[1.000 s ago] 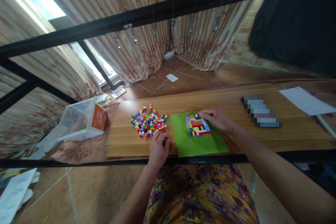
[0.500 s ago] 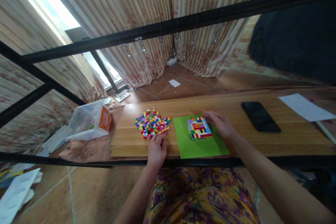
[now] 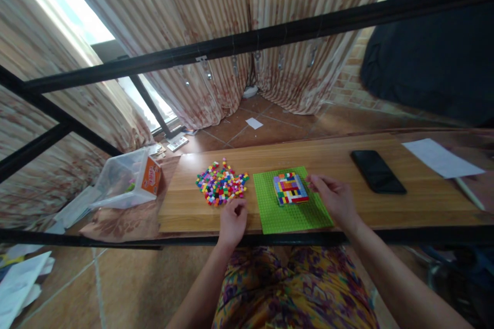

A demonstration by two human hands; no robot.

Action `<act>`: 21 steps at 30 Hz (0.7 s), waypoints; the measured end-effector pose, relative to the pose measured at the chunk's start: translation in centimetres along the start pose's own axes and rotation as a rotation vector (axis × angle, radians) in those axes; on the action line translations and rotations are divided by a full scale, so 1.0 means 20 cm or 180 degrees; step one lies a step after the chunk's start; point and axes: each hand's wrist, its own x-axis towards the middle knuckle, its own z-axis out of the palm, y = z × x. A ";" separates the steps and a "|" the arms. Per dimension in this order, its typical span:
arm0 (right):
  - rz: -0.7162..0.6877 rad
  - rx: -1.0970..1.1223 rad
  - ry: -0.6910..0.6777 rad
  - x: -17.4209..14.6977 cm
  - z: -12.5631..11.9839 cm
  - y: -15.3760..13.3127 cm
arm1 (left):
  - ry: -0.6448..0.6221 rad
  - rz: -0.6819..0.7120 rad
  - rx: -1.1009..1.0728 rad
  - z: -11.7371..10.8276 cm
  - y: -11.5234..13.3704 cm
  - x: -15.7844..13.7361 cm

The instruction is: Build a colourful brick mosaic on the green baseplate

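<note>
Have the brick build on the green baseplate. Hold right hand just beside the build, apart from left hand by the loose bricks; cannot tell if closed on anything. Could jolt the build or scatter loose bricks by brushing carelessly.

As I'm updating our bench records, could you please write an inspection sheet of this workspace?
Surface: wood-grain tabletop.
Work items: heap of loose bricks; multicoloured brick build on a green baseplate.
Clutter: dark phone and white paper to the right; clear bin with orange label, past the tabletop's left end.
Grip: left hand at the heap's near edge; right hand by the build's right side; whether either holds a brick is unclear.
Cables: none clearly identifiable.
Surroundings: striped curtains, black frame, tiled floor.
</note>
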 end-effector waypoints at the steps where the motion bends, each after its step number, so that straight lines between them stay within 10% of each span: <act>1: -0.0099 -0.0127 -0.0105 -0.04 0.02 -0.03 | 0.0059 -0.0315 -0.0433 0.02 0.02 0.00; 8: -0.0693 -0.0427 -0.1335 -0.33 0.25 -0.17 | -0.0334 -0.1670 -0.3267 0.06 0.26 0.00; 21: -0.0027 0.0406 -0.0946 -0.37 0.34 -0.23 | -0.0602 -0.0993 -0.3167 0.13 0.44 -0.07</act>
